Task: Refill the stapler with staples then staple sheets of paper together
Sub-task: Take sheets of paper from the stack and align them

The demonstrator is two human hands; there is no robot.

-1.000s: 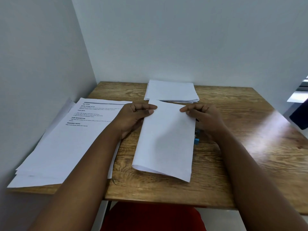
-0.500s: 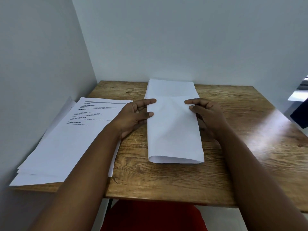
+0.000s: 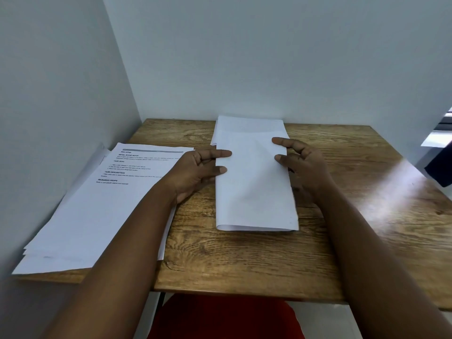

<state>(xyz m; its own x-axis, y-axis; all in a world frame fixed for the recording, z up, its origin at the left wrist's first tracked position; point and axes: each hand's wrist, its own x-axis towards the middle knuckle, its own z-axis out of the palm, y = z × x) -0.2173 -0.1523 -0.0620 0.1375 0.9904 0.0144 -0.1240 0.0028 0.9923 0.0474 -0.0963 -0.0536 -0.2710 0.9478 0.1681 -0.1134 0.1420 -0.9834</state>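
Two walls are closing in the wooden table (image 3: 244, 260) at its back and left side, so no hand is passing there. A spread of printed sheets (image 3: 97, 204) is covering the left part, lying up against the left wall. A folded white paper (image 3: 254, 192) is lying down the middle, its far end overlapping a white stack (image 3: 244, 126) near the back wall, with the left hand (image 3: 195, 170) and right hand (image 3: 303, 165) flanking it. Bare wood is lying open along the front edge and across the right part.

The folded sheets (image 3: 254, 192) now lie flat, squared, apparently overlapping the far stack (image 3: 247, 128).
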